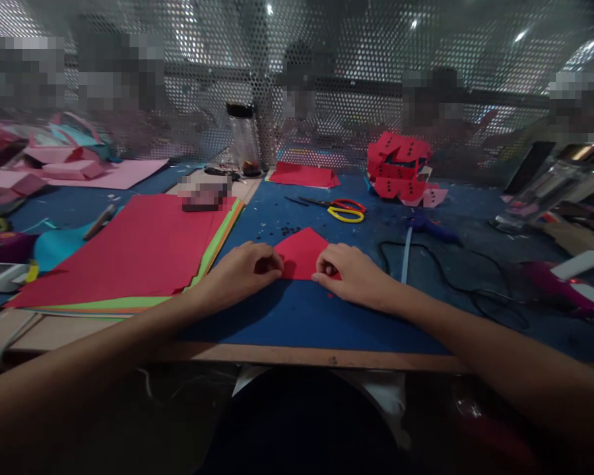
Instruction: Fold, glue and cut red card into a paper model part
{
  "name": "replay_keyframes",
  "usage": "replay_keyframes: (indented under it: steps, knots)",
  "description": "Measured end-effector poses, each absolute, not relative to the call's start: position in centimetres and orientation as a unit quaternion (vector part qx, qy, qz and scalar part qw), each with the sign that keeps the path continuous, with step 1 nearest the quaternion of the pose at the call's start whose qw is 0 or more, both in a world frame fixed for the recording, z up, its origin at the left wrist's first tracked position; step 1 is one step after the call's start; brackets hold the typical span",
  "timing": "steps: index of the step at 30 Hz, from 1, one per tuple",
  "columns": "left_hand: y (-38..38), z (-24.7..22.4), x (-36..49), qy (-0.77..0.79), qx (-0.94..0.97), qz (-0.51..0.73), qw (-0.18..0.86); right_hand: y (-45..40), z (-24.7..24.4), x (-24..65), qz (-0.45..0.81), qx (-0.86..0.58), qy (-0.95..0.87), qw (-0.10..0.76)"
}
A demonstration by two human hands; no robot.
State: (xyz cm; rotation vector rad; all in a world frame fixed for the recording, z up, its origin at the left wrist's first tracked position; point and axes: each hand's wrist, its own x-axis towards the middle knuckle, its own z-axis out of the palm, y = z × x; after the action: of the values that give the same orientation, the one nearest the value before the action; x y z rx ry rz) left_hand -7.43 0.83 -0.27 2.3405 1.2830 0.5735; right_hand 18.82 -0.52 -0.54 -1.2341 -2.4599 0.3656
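A folded-looking piece of red paper (301,254) with a pointed top lies on the blue mat, between my two hands. My left hand (252,267) is closed at its left corner, with thumb and fingertips on the edge. At the right corner my right hand (346,272) is curled, its thumb and fingers pinching the paper. Small black dots (284,231) lie scattered just behind the paper. Farther back rest scissors (346,210) with one red and one yellow handle.
On the left, a stack of red sheets (129,244) has green and orange ones beneath. A red paper construction (400,168) stands at the back right. Beside my right forearm are a blue glue gun (433,227) and a black cable (438,264). A clear bottle (245,142) stands behind.
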Motion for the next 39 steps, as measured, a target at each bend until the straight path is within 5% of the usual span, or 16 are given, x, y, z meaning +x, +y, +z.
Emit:
replay_keyframes:
  steps: [14, 39]
  knots:
    - [0.6, -0.7, -6.5, 0.475, 0.848, 0.203, 0.12, 0.9, -1.1, 14.8, 0.122, -0.439, -0.868, 0.198]
    - [1.0, -0.7, -7.2, 0.458, 0.849, 0.201, 0.168, -1.9, -0.4, 22.3, 0.152, -0.492, -0.836, 0.19]
